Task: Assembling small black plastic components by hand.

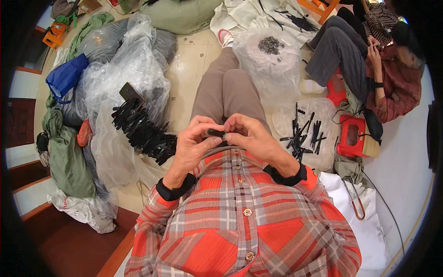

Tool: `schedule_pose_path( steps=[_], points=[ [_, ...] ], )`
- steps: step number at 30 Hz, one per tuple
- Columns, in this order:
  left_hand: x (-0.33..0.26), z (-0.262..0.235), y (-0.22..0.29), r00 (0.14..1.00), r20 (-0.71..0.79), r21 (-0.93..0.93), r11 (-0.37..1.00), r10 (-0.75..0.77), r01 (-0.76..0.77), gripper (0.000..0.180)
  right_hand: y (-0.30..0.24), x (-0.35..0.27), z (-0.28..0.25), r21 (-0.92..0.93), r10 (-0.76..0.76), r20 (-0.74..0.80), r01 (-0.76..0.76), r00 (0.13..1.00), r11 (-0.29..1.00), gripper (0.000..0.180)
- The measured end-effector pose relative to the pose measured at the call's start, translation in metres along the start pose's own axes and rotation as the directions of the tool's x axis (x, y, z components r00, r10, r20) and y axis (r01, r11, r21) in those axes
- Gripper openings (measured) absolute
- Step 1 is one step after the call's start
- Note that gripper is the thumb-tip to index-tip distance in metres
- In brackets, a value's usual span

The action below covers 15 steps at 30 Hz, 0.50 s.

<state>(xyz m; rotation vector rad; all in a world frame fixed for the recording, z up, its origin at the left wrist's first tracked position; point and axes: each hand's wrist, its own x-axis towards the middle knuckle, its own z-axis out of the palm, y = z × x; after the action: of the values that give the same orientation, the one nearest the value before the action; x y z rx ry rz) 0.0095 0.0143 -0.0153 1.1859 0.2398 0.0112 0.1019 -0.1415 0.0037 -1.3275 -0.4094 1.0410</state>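
both hands, left hand (pixel 196 145) and right hand (pixel 251 136), fingers pinching small black clip (pixel 216 133) at ends; looks light, stiff, likely slippery.

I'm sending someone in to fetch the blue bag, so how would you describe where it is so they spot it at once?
Start at the big heap of clear plastic sacks on the floor to the seated person's left. The blue bag leans against the heap's far left edge, above a green bundle. It is the only bright blue thing among clear, grey and green ones.
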Motion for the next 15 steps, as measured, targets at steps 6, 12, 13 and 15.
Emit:
schedule_pose_path(
  steps=[6, 12, 13, 15],
  points=[
    [0.008, -0.007, 0.007, 0.919, 0.171, 0.544, 0.743, 0.355, -0.388, 0.028, -0.004, -0.001, -0.006, 0.113, 0.099, 0.130, -0.114, 0.987, 0.987, 0.013],
    [0.011, -0.002, 0.024, 0.896, 0.277, 0.647, 0.622, 0.347, -0.441, 0.025, 0.000, -0.006, 0.003, 0.020, -0.200, 0.113, 0.199, 0.973, 0.980, 0.025],
    [0.011, -0.001, 0.024, 0.939, 0.206, 0.573, 0.744, 0.276, -0.344, 0.024, -0.003, -0.007, 0.001, 0.020, -0.202, 0.115, 0.201, 0.973, 0.979, 0.025],
    [0.009, -0.002, 0.015, 0.964, 0.155, 0.489, 0.831, 0.217, -0.265, 0.025, -0.006, -0.009, -0.002, 0.024, -0.106, 0.157, 0.103, 0.982, 0.994, 0.029]
  ],
)
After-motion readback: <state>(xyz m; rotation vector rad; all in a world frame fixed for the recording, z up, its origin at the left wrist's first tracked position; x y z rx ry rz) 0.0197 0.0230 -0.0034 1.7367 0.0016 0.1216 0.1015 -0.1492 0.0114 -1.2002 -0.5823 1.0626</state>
